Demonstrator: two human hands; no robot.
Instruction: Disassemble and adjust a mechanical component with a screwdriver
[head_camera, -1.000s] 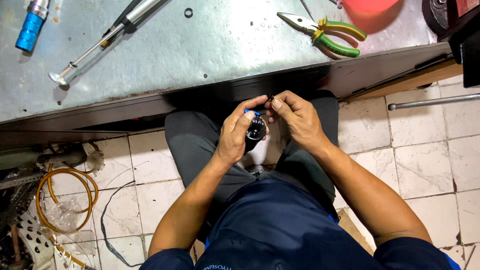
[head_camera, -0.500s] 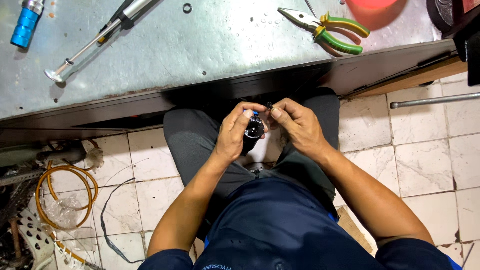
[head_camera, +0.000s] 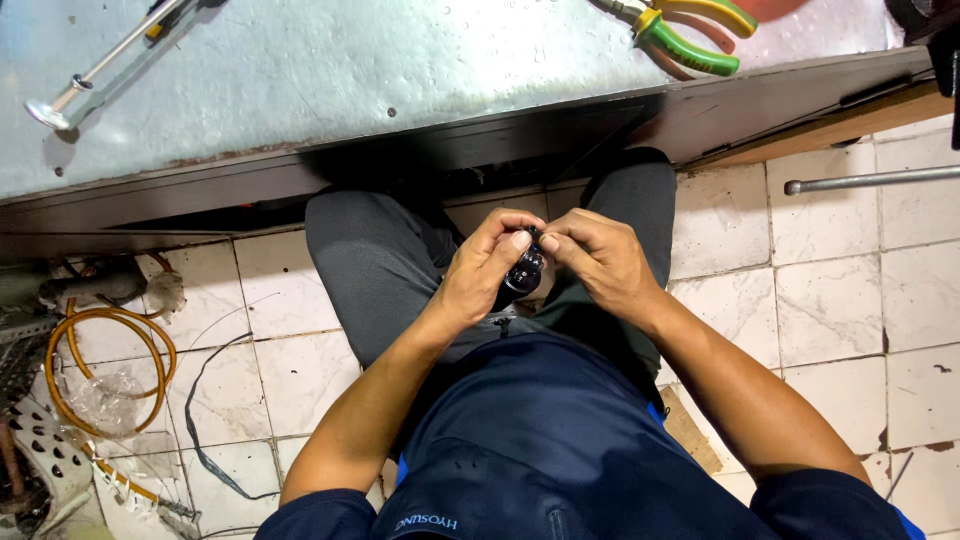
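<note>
Both hands meet over my lap, below the edge of a metal workbench (head_camera: 300, 90). My left hand (head_camera: 480, 270) grips a small dark, shiny round part (head_camera: 524, 273) with its fingers curled around it. My right hand (head_camera: 600, 260) pinches the top of the same part with thumb and forefinger. Most of the part is hidden by my fingers. I sit with my knees under the bench, in grey trousers and a dark blue shirt.
On the bench lie green-and-yellow-handled pliers (head_camera: 690, 35) at the top right and a long metal rod tool (head_camera: 90, 80) at the top left. An orange hose coil (head_camera: 105, 365) and clutter lie on the tiled floor at left. A metal bar (head_camera: 870, 180) juts in at right.
The view has dropped slightly, so the bench tools sit higher in frame. My hands stay together on the small part, with only small finger shifts.
</note>
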